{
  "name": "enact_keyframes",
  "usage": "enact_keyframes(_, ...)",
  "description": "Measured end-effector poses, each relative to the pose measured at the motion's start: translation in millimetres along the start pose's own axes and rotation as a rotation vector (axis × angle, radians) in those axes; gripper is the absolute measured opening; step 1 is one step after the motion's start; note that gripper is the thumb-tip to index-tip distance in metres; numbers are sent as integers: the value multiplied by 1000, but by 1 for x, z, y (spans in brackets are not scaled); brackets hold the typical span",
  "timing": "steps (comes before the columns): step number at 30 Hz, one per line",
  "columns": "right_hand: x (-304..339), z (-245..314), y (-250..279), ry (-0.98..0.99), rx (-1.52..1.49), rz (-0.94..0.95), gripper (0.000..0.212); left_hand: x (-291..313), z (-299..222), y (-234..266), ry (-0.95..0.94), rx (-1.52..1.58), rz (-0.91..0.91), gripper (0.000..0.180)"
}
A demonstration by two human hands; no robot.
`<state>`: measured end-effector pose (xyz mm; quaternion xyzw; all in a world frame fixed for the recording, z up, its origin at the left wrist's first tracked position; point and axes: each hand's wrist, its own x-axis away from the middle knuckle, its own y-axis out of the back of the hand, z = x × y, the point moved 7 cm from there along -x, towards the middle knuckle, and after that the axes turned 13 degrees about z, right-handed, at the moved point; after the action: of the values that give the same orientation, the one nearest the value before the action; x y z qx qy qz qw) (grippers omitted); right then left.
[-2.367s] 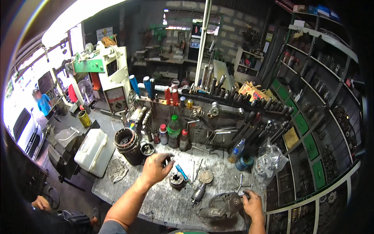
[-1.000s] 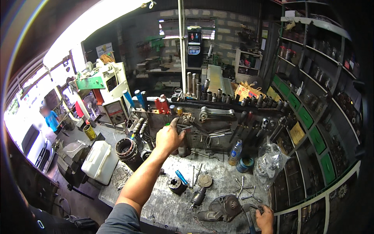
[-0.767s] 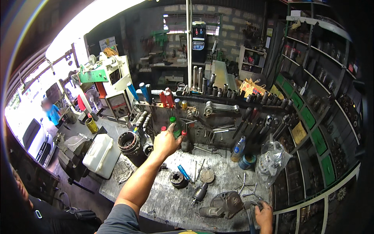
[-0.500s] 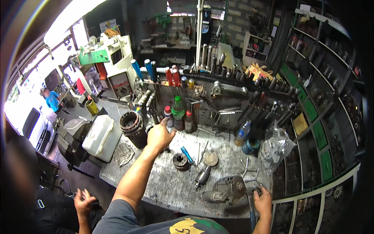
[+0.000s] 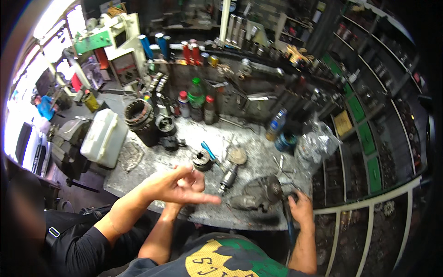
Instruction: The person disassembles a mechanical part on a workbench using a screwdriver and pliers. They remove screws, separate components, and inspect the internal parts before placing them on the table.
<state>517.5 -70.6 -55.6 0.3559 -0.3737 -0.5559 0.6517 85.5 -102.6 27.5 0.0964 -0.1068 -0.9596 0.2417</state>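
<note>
My right hand (image 5: 301, 207) is closed on a dark tool with a blue handle (image 5: 290, 225) at the bench's right front edge. Its top is hidden in my fingers, and the handle hangs down past the edge. Beside it lies a dark motor housing (image 5: 258, 191). My left hand is mostly hidden behind a co-worker's hand (image 5: 182, 185); only the wrist (image 5: 172, 208) shows, at the bench's front edge. The co-worker's index finger points right. Beyond it are a dark toothed ring (image 5: 201, 159), a blue-handled screwdriver (image 5: 207, 150), a motor armature (image 5: 228, 179) and a round disc (image 5: 237, 156).
A large dark cylinder (image 5: 140, 117) and a white plastic box (image 5: 104, 138) stand on the left. Several bottles, one green (image 5: 196, 94), line the back under a tool rack. To the right are a three-armed wrench (image 5: 286, 169), a clear plastic bag (image 5: 318, 143) and shelves.
My left hand has drawn back from the bottles to the front edge. The co-worker's arm has come in from the left, pointing over the bench. My right hand stays by the motor housing.
</note>
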Motion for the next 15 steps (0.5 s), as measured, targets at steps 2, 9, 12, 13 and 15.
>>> enact_keyframes(2, -5, 3, 6, 80, -8, -53, 34, -33, -11, 0, -76, 66, 69, 104)
enact_keyframes(9, 4, -6, 22, 132, -131, 64, 35, -145, -68, -37, 293, 1887, 542, 66)
enact_keyframes(12, 15, 0, 29, 162, -214, 92, 41, -160, -77, -38, 328, 2066, 903, 68)
enact_keyframes(13, 18, 5, 29, 195, -272, 91, 49, -153, -84, -29, 364, 2093, 961, 69)
enact_keyframes(15, 19, 11, 18, 171, -281, 175, 64, -116, -100, 12, 674, 2128, 650, 72)
